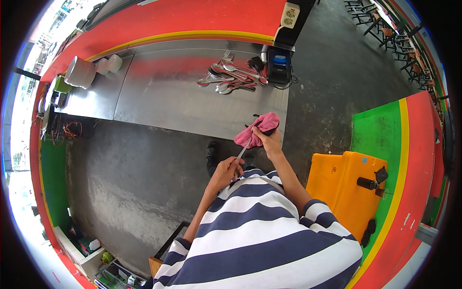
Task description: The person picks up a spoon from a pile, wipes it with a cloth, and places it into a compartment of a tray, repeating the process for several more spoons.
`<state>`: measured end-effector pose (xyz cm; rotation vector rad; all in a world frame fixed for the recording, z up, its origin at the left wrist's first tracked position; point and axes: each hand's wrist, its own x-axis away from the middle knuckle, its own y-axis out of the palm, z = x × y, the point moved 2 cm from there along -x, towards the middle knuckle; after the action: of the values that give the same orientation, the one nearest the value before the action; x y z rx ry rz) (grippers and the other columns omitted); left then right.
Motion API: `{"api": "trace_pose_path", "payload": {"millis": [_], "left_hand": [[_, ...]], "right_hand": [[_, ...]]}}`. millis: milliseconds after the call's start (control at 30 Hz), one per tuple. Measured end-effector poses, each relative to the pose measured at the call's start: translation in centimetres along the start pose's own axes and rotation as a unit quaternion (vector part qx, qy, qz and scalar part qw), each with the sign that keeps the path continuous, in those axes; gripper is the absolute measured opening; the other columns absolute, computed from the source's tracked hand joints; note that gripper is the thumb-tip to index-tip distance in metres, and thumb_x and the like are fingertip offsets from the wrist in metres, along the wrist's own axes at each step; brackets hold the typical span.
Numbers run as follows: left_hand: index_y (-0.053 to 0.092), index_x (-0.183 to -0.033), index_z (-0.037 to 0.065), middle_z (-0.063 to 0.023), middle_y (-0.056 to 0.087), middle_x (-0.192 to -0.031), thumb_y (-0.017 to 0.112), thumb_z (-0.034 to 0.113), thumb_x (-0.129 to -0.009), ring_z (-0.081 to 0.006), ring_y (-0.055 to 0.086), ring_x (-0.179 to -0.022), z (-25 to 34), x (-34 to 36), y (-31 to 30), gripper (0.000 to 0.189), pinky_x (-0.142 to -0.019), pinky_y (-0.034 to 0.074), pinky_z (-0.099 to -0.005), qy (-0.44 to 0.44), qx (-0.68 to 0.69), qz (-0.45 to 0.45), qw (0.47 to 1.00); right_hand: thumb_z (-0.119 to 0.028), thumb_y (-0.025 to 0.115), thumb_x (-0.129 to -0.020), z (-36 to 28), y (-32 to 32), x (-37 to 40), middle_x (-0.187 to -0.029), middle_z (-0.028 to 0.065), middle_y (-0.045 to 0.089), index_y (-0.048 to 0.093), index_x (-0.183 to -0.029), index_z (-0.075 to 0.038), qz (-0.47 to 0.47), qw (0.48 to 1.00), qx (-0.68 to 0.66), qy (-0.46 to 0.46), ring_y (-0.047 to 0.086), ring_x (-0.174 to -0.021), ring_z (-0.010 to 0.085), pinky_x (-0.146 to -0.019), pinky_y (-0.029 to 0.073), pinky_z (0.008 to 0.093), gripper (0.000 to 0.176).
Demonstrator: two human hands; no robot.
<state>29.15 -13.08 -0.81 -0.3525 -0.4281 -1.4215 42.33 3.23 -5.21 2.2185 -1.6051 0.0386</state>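
My left hand [227, 173] is closed around one end of a thin metal utensil [244, 148] that slants up to the right. The utensil's far end is covered by a pink cloth [248, 136], so its kind is hidden. Bunched in my right hand [268, 140], the cloth wraps over the utensil, with the thumb pressed on top. Both hands are in front of my striped shirt, close to the front edge of the steel table [163, 91]. Beyond them on the table lies a loose pile of spoons and forks [232, 73].
A black device [279, 67] with a cable stands at the table's right end, below a power socket [289, 15]. White bowls [81, 72] are stacked at the far left. An orange box [332, 188] sits at my right beside a green and red wall [378, 130].
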Motion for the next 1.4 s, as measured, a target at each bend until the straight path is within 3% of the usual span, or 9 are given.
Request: {"api": "trace_pose_path", "payload": {"millis": [100,233,467,633,733,1000,1133,1267,1400], "left_hand": [[0.06,-0.104,-0.001,-0.0054,0.065,-0.073,0.04,0.024,-0.106,-0.0062,0.048,-0.051,-0.3,0.1,0.3,0.032,-0.049,0.04,-0.0229,0.003,0.013,0.027,1.0],[0.06,-0.098,-0.002,-0.0076,0.066,-0.072,0.041,0.023,-0.105,-0.0077,0.047,-0.044,-0.4,-0.8,0.9,0.032,-0.043,0.039,-0.0241,0.018,0.041,0.071,0.996],[0.06,-0.091,-0.003,-0.0088,0.066,-0.066,0.042,0.02,-0.103,-0.0122,0.051,-0.043,1.1,-1.1,0.8,0.032,-0.043,0.04,-0.0292,0.044,-0.069,0.112,0.99],[0.06,-0.091,-0.002,-0.008,0.065,-0.064,0.043,0.022,-0.103,-0.0121,0.051,-0.043,1.0,-0.8,0.2,0.031,-0.043,0.04,-0.0294,0.077,-0.12,0.105,0.984],[0.06,-0.088,-0.003,-0.0116,0.066,-0.063,0.042,0.019,-0.102,-0.0193,0.055,-0.043,1.0,-0.4,0.1,0.032,-0.047,0.043,-0.0343,0.085,-0.122,0.106,0.983],[0.059,-0.089,0.0,-0.0064,0.064,-0.066,0.043,0.02,-0.103,-0.0085,0.047,-0.043,-0.1,0.9,-1.4,0.03,-0.042,0.037,-0.0258,0.013,-0.034,0.112,0.993],[0.058,-0.089,0.0,-0.0062,0.064,-0.066,0.042,0.02,-0.105,-0.0075,0.046,-0.041,-1.2,0.5,-2.9,0.031,-0.041,0.037,-0.025,0.006,0.003,0.136,0.991],[0.057,-0.09,0.001,-0.0058,0.063,-0.066,0.04,0.021,-0.106,-0.0061,0.045,-0.042,-1.6,-0.4,-4.5,0.031,-0.041,0.035,-0.0228,0.012,0.043,0.128,0.991],[0.057,-0.091,0.001,-0.0057,0.062,-0.067,0.04,0.024,-0.106,-0.006,0.045,-0.042,-1.1,-1.9,-6.4,0.032,-0.04,0.035,-0.0224,0.015,0.068,0.119,0.99]], "right_hand": [[-0.016,0.079,-0.083,0.0,0.6,0.4,-0.094,0.0019,0.064,0.063,-0.103,-0.004,-0.012,0.998,-0.058,0.027,0.061,-0.088,0.012,-0.08,0.049,0.029,0.028],[-0.019,0.078,-0.084,0.0,2.8,2.9,-0.086,0.0007,0.064,0.064,-0.098,-0.004,-0.144,0.983,0.018,0.116,0.058,-0.076,0.0106,-0.067,0.048,0.0277,0.024],[-0.013,0.079,-0.082,-0.2,4.1,3.0,-0.077,0.0019,0.064,0.065,-0.092,-0.003,-0.131,0.982,-0.026,0.135,0.059,-0.065,0.0118,-0.056,0.046,0.0273,0.02],[-0.013,0.079,-0.083,0.7,4.0,1.7,-0.086,0.0019,0.066,0.066,-0.094,-0.003,-0.034,0.995,-0.051,0.081,0.061,-0.076,0.0117,-0.068,0.049,0.0277,0.02],[-0.014,0.08,-0.082,1.6,3.6,0.9,-0.091,0.0013,0.066,0.066,-0.096,-0.003,0.024,0.994,-0.082,0.07,0.061,-0.082,0.0115,-0.075,0.049,0.0281,0.022],[-0.013,0.079,-0.083,2.7,0.2,-1.9,-0.105,0.0015,0.064,0.061,-0.108,-0.006,0.127,0.985,-0.118,0.02,0.062,-0.096,0.013,-0.084,0.049,0.0284,0.031],[-0.012,0.076,-0.085,1.7,0.5,-1.4,-0.106,0.0006,0.063,0.059,-0.111,-0.007,0.109,0.974,-0.185,0.075,0.061,-0.1,0.0135,-0.088,0.05,0.0306,0.031],[-0.007,0.067,-0.09,2.9,1.5,-2.0,-0.108,-0.0014,0.06,0.053,-0.117,-0.011,-0.02,0.976,-0.192,0.101,0.059,-0.103,0.0105,-0.094,0.048,0.0328,0.031],[-0.007,0.063,-0.091,2.1,4.3,-2.4,-0.118,0.0007,0.055,0.039,-0.14,-0.007,-0.027,0.979,-0.169,0.107,0.057,-0.107,0.0117,-0.102,0.044,0.0313,0.055]]}}
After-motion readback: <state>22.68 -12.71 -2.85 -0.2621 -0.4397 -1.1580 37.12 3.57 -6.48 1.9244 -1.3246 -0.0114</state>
